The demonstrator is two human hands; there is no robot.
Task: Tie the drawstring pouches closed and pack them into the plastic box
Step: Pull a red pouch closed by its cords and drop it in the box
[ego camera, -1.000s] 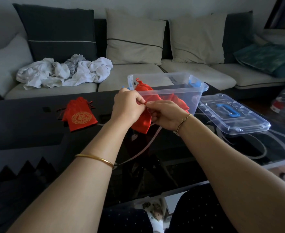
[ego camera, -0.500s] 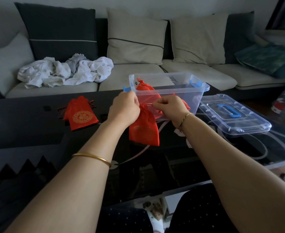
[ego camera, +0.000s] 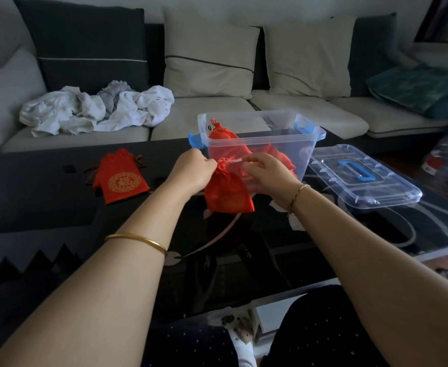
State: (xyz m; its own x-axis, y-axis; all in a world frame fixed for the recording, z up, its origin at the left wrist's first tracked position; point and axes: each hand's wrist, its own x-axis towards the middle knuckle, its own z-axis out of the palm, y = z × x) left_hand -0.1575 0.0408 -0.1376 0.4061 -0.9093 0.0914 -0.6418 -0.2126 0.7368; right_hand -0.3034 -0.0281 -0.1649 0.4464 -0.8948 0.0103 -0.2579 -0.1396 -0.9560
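Note:
A red drawstring pouch point(ego camera: 228, 190) hangs between my hands just above the dark glass table, in front of the box. My left hand point(ego camera: 193, 170) pinches its gathered neck on the left. My right hand point(ego camera: 265, 172) grips the drawstring on the right, and the string runs taut between them. The clear plastic box point(ego camera: 283, 144) with blue latches stands behind, holding at least two red pouches point(ego camera: 221, 135). Another red pouch point(ego camera: 121, 178) with a gold round emblem lies flat on the table to the left, its neck loose.
The box's clear lid point(ego camera: 363, 178) with a blue handle lies on the table to the right. A sofa with cushions runs behind the table, with a heap of white clothes point(ego camera: 98, 109) on its left seat. My knees are below the table's near edge.
The pouch has dropped from bunched between my hands to hanging free, and my hands have drawn apart, pulling the drawstring tight across its neck.

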